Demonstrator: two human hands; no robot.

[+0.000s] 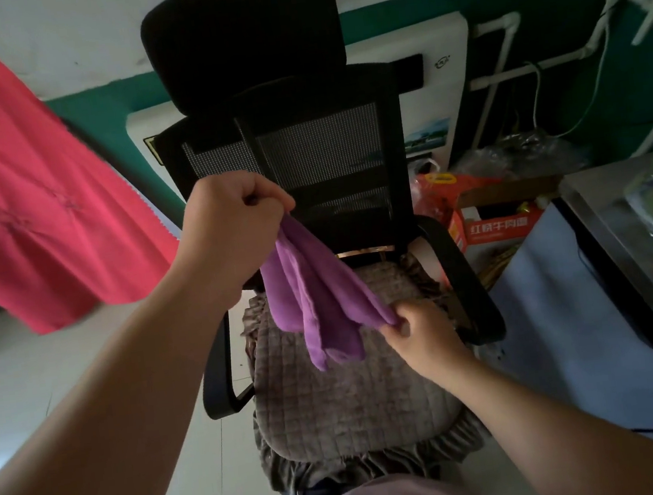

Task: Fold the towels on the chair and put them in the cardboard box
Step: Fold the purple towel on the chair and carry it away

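Purple towel point(313, 290) hangs stretched between both hands at the centre of the frame, above the grey quilted seat cushion point(335, 402) of a black mesh office chair point(320, 145). Left hand point(232, 234), raised at centre left, is clenched around the towel's upper end, which emerges from below its curled fingers. Right hand point(422, 334), lower and toward centre right, pinches a lower corner between thumb and fingers. Loose folds of the towel sag between them, their ends dangling just over the cushion. An orange-red cardboard box point(494, 222) sits at right, beside the chair's armrest point(463, 271). Pink cloth point(11, 171) fills the upper left.
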